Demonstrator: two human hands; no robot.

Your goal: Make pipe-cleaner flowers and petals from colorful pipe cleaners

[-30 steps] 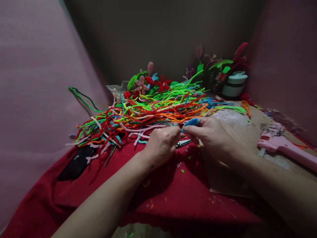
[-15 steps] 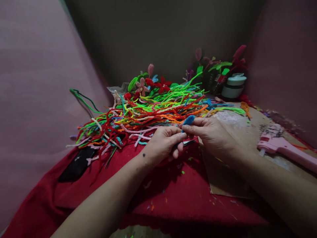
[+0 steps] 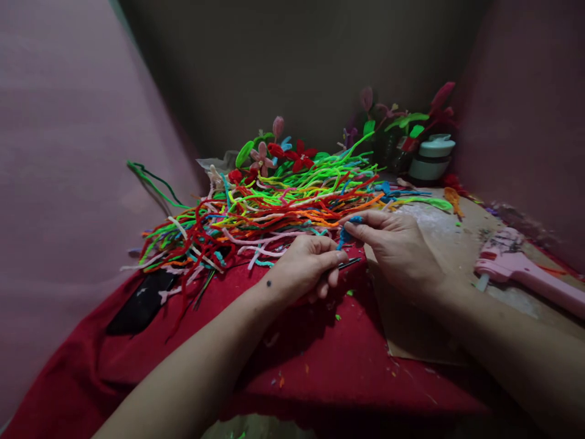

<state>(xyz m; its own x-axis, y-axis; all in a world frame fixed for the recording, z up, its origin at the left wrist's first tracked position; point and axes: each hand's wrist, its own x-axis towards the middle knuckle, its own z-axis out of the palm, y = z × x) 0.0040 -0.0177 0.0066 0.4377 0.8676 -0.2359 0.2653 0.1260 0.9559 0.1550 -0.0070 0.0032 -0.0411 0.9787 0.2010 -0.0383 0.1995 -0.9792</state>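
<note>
Blue piece (image 3: 343,237), pinched two-handed.
Left hand (image 3: 305,267) grips the lower end, right hand (image 3: 402,253) the upper; long axis slants up-right, behind the front edge of the red cloth (image 3: 329,360).

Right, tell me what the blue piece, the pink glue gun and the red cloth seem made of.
Blue piece: probably chenille stem, matte, given its fuzzy-looking edges. Pink glue gun: likely rigid plastic, smooth, from its moulded shape. Red cloth: dull fabric, draping in folds; fibre unclear.

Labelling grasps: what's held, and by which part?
Right hand pinches the blue fuzzy piece by its upper part; left hand, its lower end. Whether left also grips the pointed tool: unclear.
</note>
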